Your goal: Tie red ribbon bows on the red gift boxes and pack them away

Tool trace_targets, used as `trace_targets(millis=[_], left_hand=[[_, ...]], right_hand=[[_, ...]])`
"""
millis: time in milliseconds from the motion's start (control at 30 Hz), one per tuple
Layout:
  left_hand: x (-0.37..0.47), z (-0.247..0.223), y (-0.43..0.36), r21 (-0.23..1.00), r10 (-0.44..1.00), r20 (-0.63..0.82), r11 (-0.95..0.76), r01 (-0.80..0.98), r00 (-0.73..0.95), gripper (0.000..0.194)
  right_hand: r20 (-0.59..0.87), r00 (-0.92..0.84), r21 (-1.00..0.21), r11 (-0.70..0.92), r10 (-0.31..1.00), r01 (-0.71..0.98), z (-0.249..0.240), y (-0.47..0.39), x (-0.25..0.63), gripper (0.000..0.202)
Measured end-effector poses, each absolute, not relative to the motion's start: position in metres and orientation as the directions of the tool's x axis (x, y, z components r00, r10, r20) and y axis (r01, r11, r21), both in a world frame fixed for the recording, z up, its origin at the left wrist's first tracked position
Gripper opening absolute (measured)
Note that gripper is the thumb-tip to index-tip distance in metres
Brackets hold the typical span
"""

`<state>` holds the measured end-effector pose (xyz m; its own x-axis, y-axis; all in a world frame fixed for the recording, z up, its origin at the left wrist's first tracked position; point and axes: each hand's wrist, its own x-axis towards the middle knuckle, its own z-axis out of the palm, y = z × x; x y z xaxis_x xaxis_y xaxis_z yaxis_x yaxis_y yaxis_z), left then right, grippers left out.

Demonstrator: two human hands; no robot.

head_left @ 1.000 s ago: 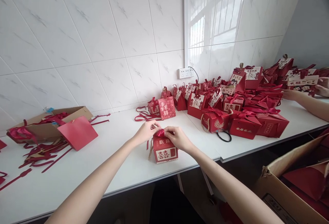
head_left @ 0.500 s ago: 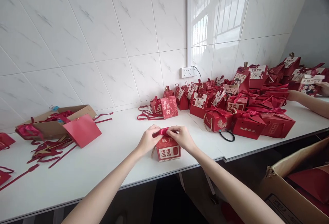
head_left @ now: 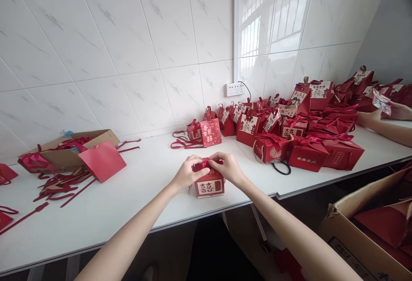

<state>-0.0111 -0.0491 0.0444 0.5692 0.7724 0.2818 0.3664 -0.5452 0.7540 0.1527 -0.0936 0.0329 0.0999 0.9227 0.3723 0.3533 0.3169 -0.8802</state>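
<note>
Close to the table's front edge stands a small red gift box (head_left: 210,187) with a white label bearing a red character. On its top is a dark red ribbon (head_left: 205,163), gathered into a knot or bow. My left hand (head_left: 189,172) pinches the ribbon from the left, thumb pointing along it. From the right, my right hand (head_left: 227,167) closes thumb and fingers on the ribbon's other side. Fingers partly hide the ribbon and the box top. A bit of gold rope handle shows at the box's left side.
Many red gift boxes (head_left: 309,154) crowd the table's right, where another person's hands (head_left: 386,115) hold something blurred. Behind my hands are a square red box (head_left: 211,132) and ribbons. Left lies a cardboard tray (head_left: 106,137) of ribbons; a carton (head_left: 337,229) stands lower right.
My hands still work at the ribbon; its knot looks smaller and my right fingers have shifted. The other person's hands have moved, and the item in them is now blurred.
</note>
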Motion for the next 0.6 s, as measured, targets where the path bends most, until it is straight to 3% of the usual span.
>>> trace_targets(millis=[233, 600], left_hand=[[-0.005, 0.044, -0.044, 0.8, 0.811, 0.201, -0.459, 0.385, 0.549, 0.029], [0.028, 0.042, -0.042, 0.936, 0.8, 0.085, -0.268, 0.226, 0.595, 0.024]], right_hand=[[0.437, 0.02, -0.785, 0.37, 0.899, 0.497, 0.038, -0.092, 0.158, 0.015], [0.445, -0.021, -0.714, 0.369, 0.895, 0.594, 0.039, -0.09, 0.187, 0.017]])
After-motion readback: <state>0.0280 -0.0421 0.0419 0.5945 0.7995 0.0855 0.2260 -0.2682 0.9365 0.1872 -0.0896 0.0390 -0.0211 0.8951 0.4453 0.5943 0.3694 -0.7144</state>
